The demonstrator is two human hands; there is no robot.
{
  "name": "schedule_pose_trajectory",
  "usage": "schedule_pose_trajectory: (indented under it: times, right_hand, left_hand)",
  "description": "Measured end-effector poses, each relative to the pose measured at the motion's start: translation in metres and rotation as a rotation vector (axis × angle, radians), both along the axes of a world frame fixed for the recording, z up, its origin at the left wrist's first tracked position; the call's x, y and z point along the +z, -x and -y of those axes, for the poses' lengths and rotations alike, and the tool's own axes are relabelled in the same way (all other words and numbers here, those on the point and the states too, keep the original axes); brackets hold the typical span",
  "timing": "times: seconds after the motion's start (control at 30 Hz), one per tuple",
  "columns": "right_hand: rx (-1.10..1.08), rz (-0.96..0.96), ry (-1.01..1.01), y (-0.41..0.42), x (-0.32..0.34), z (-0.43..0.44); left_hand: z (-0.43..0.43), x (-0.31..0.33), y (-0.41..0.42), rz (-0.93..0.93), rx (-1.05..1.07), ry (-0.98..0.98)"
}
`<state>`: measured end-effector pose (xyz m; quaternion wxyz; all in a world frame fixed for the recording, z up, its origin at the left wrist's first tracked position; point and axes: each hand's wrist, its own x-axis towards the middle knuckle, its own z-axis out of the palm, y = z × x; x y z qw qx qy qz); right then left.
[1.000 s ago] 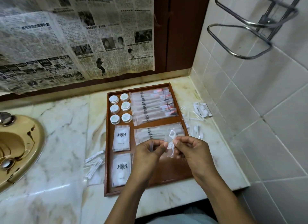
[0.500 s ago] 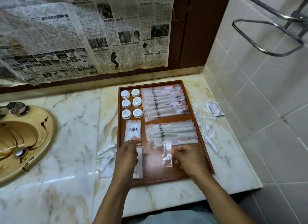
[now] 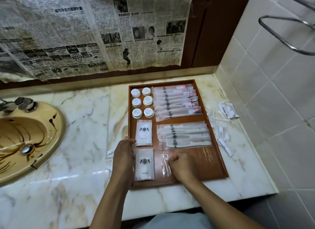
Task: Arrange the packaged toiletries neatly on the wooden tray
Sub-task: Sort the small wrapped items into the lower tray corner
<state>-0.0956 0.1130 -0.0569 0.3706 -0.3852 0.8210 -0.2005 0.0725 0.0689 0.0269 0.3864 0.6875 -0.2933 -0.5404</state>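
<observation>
Packaged toiletries fill most of the wooden tray, which sits on a white marble table veined in yellow and grey. At the tray's far left corner stand six round white pots in two columns. Beside them lies a fanned stack of toothbrush packets, and nearer than that a stack of comb packets. Two white sachets lie one behind the other along the tray's left rim.

Left of the tray is a yellowish basin streaked with brown, with a metal drain and a hexagonal tap handle. Behind the tray, newspaper hangs beside dark wood panelling. To the tray's right rises a pale tiled wall carrying a chrome rack. Small loose packets are scattered on the table between the tray and that wall.

The left hand rests at the tray's left rim, its fingers together and fairly straight, tips at the farther sachet's near corner. The right hand has its fingers curled onto the edge of a clear floss-pick packet lying on the tray's near part.

Each sachet and long packet bears a dark crest of two horses flanking a wheel; the line beneath is too small to read. The newspaper is printed in Chinese characters.
</observation>
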Motion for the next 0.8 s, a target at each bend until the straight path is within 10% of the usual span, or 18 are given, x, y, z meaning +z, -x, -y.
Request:
schedule_pose_trajectory:
  times: [0.5, 0.63, 0.8]
  right_hand:
    - [0.021, -0.032, 0.034, -0.002, -0.002, -0.003]
    - [0.048, -0.006, 0.088, 0.010, -0.001, -0.002]
    - [0.314, -0.522, 0.409, 0.073, 0.007, 0.010]
  left_hand:
    - [-0.001, -0.012, -0.005, 0.034, -0.117, 0.092]
    - [0.003, -0.029, 0.000, 0.297, -0.272, 0.239]
    - [0.022, -0.044, 0.014, 0.920, -0.752, 0.516]
